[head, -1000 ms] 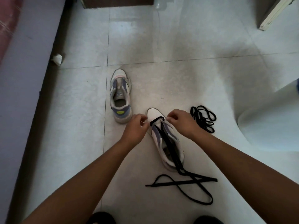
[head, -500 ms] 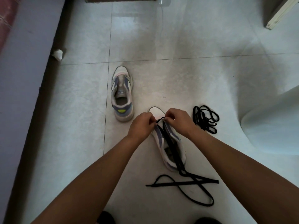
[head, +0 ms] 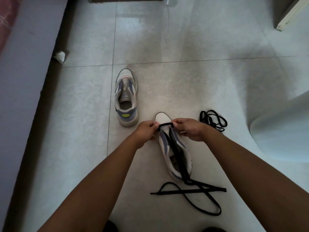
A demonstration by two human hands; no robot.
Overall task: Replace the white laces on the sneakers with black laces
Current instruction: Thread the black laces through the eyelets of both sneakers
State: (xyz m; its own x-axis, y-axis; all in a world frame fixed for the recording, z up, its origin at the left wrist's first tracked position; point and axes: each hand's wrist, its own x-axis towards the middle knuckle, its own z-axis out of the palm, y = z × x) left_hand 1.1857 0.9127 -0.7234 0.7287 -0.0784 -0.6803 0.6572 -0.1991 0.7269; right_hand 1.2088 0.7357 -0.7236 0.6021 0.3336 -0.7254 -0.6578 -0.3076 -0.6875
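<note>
A white and purple sneaker (head: 180, 153) lies on the floor in front of me, toe pointing away. A black lace (head: 175, 151) crosses its front eyelets, and both ends run back over the tongue and trail on the floor behind the heel. My left hand (head: 147, 131) pinches the lace bar at the shoe's left side. At the right side my right hand (head: 189, 128) pinches the same bar. A second sneaker (head: 126, 97) with no lace stands further away to the left. A coiled black lace (head: 213, 120) lies to the right.
The floor is pale tile (head: 184, 47). A grey ledge (head: 25, 97) runs along the left, with a crumpled white scrap (head: 59, 56) at its foot. A large white rounded object (head: 282, 131) stands at the right. A white frame (head: 291, 12) leans at the top right.
Both hands came close together over the toe, then drew slightly apart, leaving the black lace stretched straight between them across the front eyelets. The camera drifted a little.
</note>
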